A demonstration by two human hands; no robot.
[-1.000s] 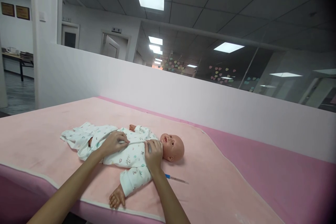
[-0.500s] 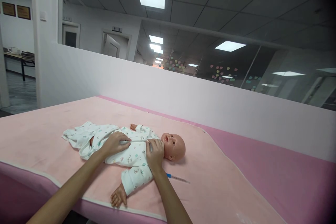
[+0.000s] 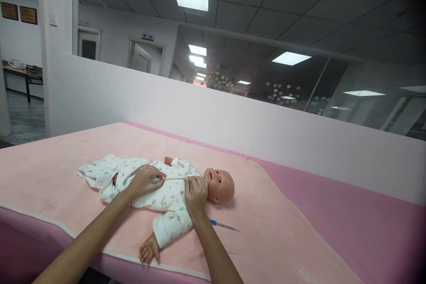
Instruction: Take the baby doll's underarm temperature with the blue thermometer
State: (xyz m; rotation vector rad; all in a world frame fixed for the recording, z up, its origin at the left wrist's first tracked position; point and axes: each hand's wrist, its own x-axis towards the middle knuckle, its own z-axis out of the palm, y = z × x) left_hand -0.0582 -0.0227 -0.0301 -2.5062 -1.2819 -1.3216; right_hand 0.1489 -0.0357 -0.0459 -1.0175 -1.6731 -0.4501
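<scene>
Left grip (image 3: 146, 180), right grip (image 3: 196, 193) pinch romper (image 3: 166, 199); blue-tipped stick (image 3: 224, 226) nearby.

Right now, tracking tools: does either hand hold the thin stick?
No, the stick lies on the blanket; left hand and right hand grip the romper.

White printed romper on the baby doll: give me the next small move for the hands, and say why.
Probably slide the left hand a little along the front closure of the white printed romper, toward the right hand that pins the collar beside the plastic baby doll's head. The closure line is stretched taut between both hands, and the romper's leg end lies loose.
</scene>
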